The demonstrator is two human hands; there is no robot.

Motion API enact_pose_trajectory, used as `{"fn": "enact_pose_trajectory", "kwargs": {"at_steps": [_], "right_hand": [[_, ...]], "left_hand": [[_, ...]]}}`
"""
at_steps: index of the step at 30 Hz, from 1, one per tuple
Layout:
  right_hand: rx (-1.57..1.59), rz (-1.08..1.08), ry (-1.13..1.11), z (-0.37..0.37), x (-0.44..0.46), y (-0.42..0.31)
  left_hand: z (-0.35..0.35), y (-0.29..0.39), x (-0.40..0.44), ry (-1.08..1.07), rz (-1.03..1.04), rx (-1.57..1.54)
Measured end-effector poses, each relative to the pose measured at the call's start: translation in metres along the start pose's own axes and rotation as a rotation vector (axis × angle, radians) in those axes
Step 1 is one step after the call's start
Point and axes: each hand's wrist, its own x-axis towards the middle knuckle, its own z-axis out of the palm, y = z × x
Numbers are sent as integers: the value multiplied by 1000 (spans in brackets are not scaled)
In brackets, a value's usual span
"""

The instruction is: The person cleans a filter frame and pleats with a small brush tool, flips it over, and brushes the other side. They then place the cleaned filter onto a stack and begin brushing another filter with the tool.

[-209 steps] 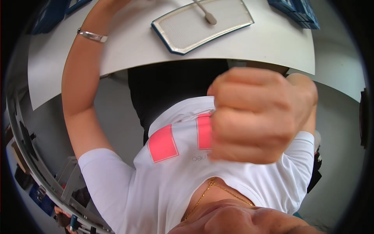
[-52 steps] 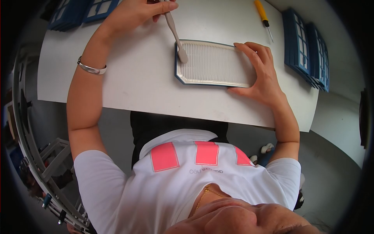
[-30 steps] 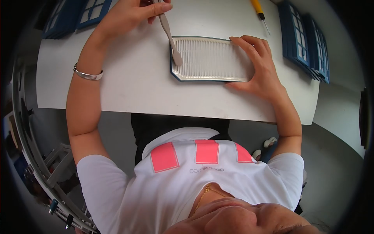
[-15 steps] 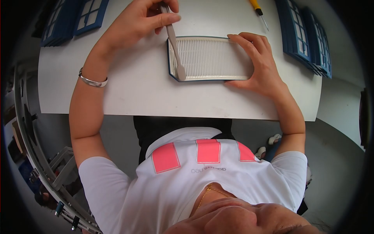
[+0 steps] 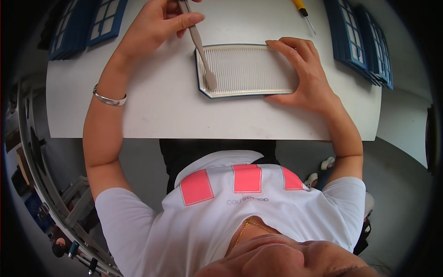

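Observation:
My left hand [image 5: 170, 23] pinches the upper end of a long grey tool [image 5: 197, 41] with a flat rounded tip. That tip rests on the white pleated surface near the left end of a blue-edged filter panel [image 5: 249, 69], which lies flat on the white table. At the panel's right end, my right hand [image 5: 300, 69] grips it, fingers on the far edge and thumb on the near edge. The fingertips of my left hand are partly cut off by the top of the view.
A yellow-handled screwdriver [image 5: 301, 8] lies beyond the panel. Blue framed panels are stacked at the right [image 5: 353, 46] and at the far left [image 5: 105, 23]. The white table's near edge [image 5: 230, 137] runs in front of my body. At lower left stands a metal frame [image 5: 76, 205].
My right hand has come down from near the camera onto the panel. Over the last half second, the tool's tip has shifted slightly up and left, and my left hand has moved slightly left.

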Motion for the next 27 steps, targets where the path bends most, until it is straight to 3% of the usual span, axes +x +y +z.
{"fn": "enact_pose_trajectory", "kwargs": {"at_steps": [3, 7, 10, 16, 20, 22, 27], "right_hand": [[-12, -14, -16, 1, 1, -1], [0, -16, -22, 2, 0, -2], [0, -12, -16, 2, 0, -2], [-2, -23, -8, 3, 0, -4], [3, -15, -12, 0, 0, -6], [1, -13, -9, 1, 0, -5], [-9, -23, 5, 3, -1, -4]], "left_hand": [[17, 14, -7, -179, -21, -58], [3, 2, -1, -43, 24, -25], [10, 6, -3, -51, 98, -42], [14, 5, -3, -40, 5, -32], [17, -3, -4, -85, 101, 38], [25, 0, -6, -161, 83, -225], [19, 16, -9, -117, 40, -187]]}}
